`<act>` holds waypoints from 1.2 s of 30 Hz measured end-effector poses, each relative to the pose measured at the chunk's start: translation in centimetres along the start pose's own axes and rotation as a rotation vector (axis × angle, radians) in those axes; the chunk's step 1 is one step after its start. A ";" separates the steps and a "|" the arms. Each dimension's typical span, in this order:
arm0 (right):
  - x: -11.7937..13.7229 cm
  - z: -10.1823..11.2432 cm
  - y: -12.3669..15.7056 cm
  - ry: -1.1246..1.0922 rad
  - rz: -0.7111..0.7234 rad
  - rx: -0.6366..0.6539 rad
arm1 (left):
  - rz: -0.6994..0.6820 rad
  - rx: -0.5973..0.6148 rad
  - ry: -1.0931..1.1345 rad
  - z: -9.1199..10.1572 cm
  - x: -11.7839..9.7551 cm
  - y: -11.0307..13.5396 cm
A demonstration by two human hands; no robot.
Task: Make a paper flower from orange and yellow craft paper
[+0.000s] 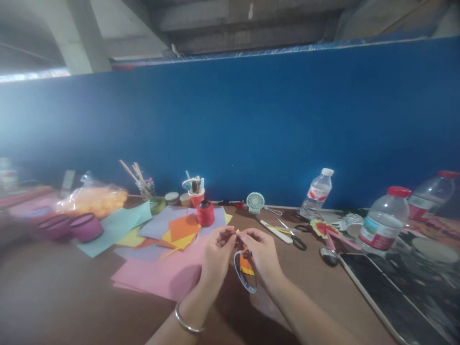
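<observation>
My left hand [220, 251] and my right hand [265, 254] meet fingertip to fingertip above the table, both closed in a pinch. A small yellow piece [237, 232], which looks like paper, shows between the fingertips. Just below my right hand is a white and blue ring [237, 272], possibly a tape roll. Orange and yellow paper [246, 264] shows inside the ring's outline; whether it hangs from my fingers or lies lower down I cannot tell. Pink paper sheets [158, 275] lie left of my left wrist, with orange paper [184, 227] and other coloured sheets beyond.
Scissors [296, 239] and a white-handled cutter [276, 232] lie to the right. Behind are a red container [205, 213], a small fan [255, 202] and a water bottle [316, 194]. Another bottle [383, 220] and a tablet [391, 297] are at right; purple cups [86, 227] at left.
</observation>
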State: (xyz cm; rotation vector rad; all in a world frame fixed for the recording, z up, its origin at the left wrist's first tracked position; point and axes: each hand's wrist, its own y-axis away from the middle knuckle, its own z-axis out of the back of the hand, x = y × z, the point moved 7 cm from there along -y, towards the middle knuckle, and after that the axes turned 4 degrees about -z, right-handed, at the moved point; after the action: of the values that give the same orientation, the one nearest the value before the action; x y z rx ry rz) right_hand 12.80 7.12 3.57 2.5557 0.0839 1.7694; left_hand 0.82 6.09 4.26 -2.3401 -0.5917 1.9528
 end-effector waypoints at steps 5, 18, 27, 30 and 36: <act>-0.1 -0.1 0.0 -0.024 -0.025 -0.001 | 0.012 0.033 0.057 -0.2 -0.1 0.1; 0.0 0.0 0.0 0.024 0.007 -0.033 | 0.099 -0.016 0.115 -0.2 0.6 0.1; -0.1 0.1 0.0 0.021 0.017 -0.049 | 0.093 -0.018 0.111 -0.2 0.6 0.2; -0.1 0.2 -0.1 0.032 0.021 -0.052 | 0.090 -0.031 0.111 -0.2 0.6 0.2; -0.4 0.5 -0.3 0.023 0.068 -0.052 | 0.087 -0.031 0.098 -0.2 0.5 0.2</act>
State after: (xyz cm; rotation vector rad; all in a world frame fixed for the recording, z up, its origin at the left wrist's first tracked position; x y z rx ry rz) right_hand 13.09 7.36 3.02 2.5316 -0.0481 1.7987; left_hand 1.13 6.14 3.76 -2.5044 -0.5257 1.8617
